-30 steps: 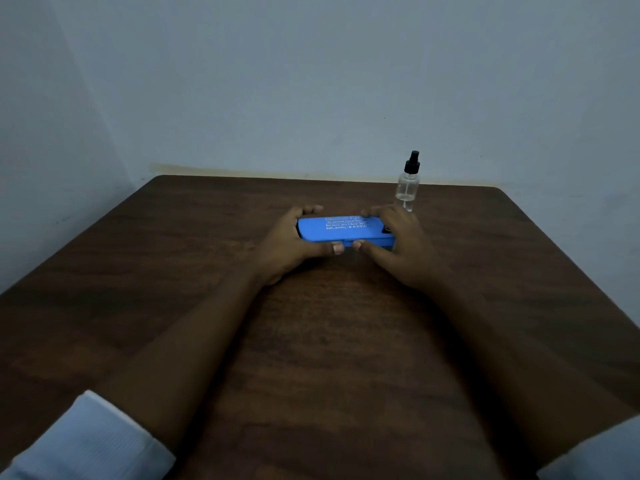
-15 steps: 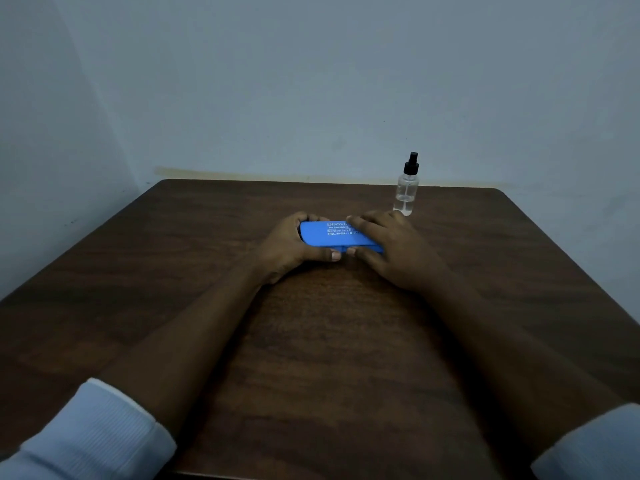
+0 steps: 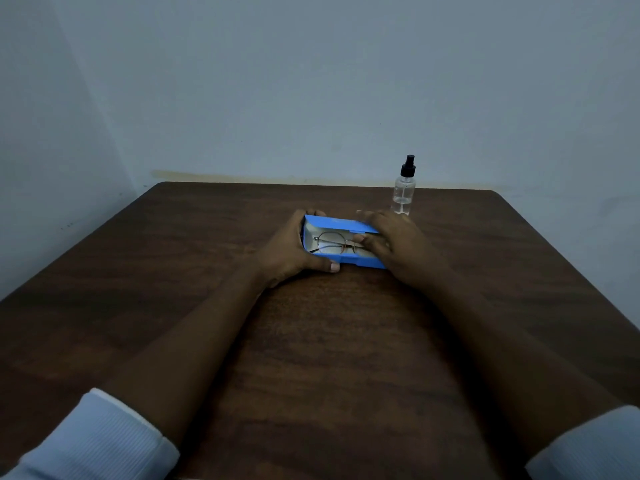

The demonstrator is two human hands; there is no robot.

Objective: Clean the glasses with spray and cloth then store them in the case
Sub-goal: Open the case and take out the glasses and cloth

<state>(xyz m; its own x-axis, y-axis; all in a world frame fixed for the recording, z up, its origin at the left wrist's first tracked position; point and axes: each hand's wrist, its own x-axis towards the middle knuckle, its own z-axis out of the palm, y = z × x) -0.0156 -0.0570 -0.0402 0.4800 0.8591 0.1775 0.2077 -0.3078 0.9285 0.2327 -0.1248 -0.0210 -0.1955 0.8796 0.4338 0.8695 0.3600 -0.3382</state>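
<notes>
A blue glasses case [image 3: 360,262] lies on the table's middle with its lid [image 3: 334,223] raised at the back. Round thin-framed glasses [image 3: 331,242] lie inside on the white lining. My left hand [image 3: 291,251] grips the case's left end, thumb on the front wall. My right hand [image 3: 394,240] covers the right end, with its fingers over the lid's top edge and its thumb under the lid, by the glasses' bridge. A clear spray bottle [image 3: 403,192] with a black nozzle stands upright just behind my right hand. No cloth is in sight.
The dark wooden table [image 3: 207,271] runs back to a pale wall, and a second wall stands to the left. White sleeves cover both forearms near the lower corners.
The case was closed in the earlier frames. Now its lid is up and the glasses show inside. My right hand's thumb has moved under the lid while my left hand kept its grip.
</notes>
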